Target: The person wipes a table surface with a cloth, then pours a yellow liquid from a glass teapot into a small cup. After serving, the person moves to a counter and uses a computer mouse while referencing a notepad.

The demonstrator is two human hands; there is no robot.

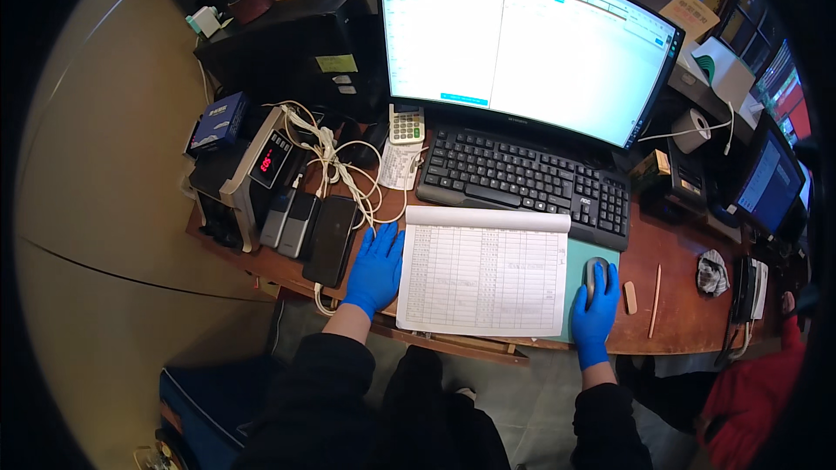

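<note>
My left hand (377,267), in a blue glove, lies palm down on the wooden desk with its fingers a little apart, holding nothing. It is just left of a pad of printed table sheets (482,277), whose top pages are rolled back. A black smartphone (330,241) lies close by on the other side of that hand. My right hand (595,313), also gloved in blue, is wrapped over a grey computer mouse (591,277) on a green mat (577,254). Behind the pad sits a black keyboard (522,176), below a lit curved monitor (522,46).
White cables (333,156) tangle beside a banknote counter (255,170) and two power banks (290,225). A card terminal (406,125) stands behind a receipt (397,164). An eraser (629,297), a pencil (655,300) and a telephone (750,290) lie rightward. A person in red sleeves (751,391) is at far right.
</note>
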